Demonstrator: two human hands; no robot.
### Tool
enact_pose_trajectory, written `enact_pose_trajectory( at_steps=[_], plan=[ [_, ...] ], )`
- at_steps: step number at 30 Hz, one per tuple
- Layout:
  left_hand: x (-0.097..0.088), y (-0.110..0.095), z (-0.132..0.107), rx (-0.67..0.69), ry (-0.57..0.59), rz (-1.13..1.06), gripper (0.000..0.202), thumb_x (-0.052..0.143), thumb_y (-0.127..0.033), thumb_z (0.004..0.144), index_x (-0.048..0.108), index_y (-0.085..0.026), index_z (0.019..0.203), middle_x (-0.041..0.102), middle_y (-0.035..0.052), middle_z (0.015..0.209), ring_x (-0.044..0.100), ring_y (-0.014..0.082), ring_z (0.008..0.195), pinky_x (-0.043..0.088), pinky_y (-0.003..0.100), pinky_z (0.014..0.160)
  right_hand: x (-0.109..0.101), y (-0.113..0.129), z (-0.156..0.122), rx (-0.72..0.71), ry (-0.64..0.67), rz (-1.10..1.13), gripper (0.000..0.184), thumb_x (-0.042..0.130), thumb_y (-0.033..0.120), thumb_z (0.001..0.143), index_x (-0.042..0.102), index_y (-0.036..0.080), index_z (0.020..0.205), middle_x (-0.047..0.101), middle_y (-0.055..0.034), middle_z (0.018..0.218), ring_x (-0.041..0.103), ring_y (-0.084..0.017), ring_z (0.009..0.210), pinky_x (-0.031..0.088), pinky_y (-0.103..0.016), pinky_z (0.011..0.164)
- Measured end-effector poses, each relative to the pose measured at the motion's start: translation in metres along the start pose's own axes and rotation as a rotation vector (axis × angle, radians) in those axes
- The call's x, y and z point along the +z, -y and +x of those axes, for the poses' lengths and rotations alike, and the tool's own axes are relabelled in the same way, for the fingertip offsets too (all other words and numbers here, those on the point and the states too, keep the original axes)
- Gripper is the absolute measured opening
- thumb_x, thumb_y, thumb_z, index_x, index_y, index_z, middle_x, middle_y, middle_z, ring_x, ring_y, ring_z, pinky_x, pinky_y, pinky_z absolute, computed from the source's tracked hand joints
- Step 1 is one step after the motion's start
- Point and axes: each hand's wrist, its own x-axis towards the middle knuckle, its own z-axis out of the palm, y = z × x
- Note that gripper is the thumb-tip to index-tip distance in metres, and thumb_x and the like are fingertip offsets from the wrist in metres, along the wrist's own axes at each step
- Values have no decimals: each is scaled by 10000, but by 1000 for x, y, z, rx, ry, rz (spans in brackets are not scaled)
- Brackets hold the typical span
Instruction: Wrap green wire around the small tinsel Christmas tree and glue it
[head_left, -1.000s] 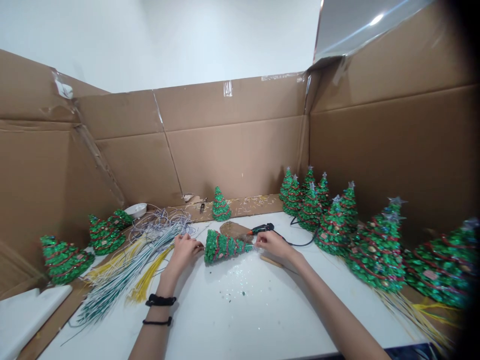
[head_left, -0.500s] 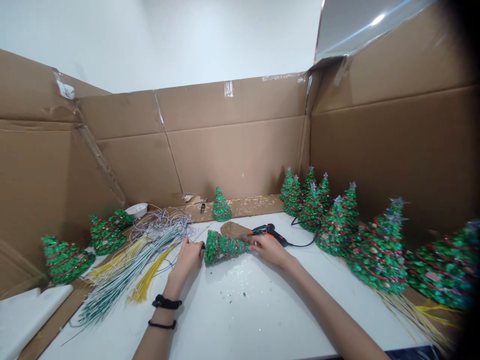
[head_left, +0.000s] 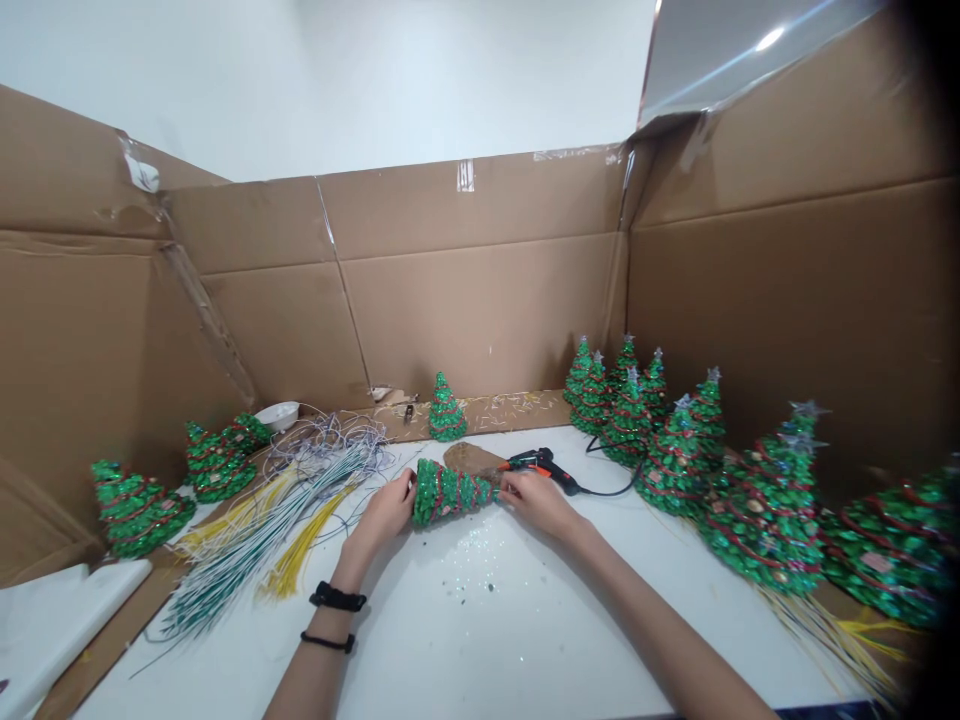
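A craft workshop, cardboard panels (head_left: 480,310) standing around a white worktop (head_left: 525,630), a hot glue gun (head_left: 541,468) lying near the back edge, bundles of coloured wire (head_left: 277,530) spreading out, glittery green Christmas trees (head_left: 765,515) crowding the right side, fingers (head_left: 397,490) gripping one more tree (head_left: 450,493)

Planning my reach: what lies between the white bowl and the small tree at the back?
In the head view: a tangle of thin wires and a small dark tool.
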Motion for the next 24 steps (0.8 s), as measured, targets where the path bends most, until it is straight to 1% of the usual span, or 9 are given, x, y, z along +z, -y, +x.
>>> enact_pose_trajectory(
  at_steps=[5,9,13,16,20,24],
  plan=[
    [1,6,5,-3,9,-19,214,352,-294,897,542,-197,882,642,52,803,547,191,713,307,247,598,-12,-8,-4,52,-5,-43,235,477,348,882,639,191,817,671,-48,771,595,-173,723,300,-232,597],
    [5,10,8,13,-12,-82,172,382,-278,874,531,-198,844,622,34,768,538,183,696,312,247,598,-15,-13,-5,56,18,-25,237,459,331,890,621,186,796,664,-41,765,587,-163,704,298,-231,589],
    [12,14,12,54,-43,-208,119,399,-249,849,502,-188,842,596,26,751,532,177,693,338,250,614,-7,-11,-2,14,-4,-60,194,460,295,898,599,189,815,665,-38,762,600,-174,765,312,-233,621],
    [15,15,14,82,-64,-240,78,410,-210,823,484,-186,821,581,20,749,521,175,699,342,251,616,2,-7,1,22,-36,-98,170,457,285,912,587,193,853,674,-43,802,610,-177,790,311,-236,624],
    [13,14,16,47,-67,-203,97,419,-198,814,514,-183,823,586,14,732,529,175,698,336,247,609,13,-5,4,28,-89,-144,132,466,274,918,565,190,891,679,-55,858,615,-181,807,312,-234,624],
    [9,12,16,-12,-84,-172,141,451,-213,795,583,-172,827,617,23,715,552,182,711,347,245,623,16,-5,4,22,-121,-120,104,467,249,919,551,190,902,680,-50,871,615,-181,822,316,-232,632]
  ],
)
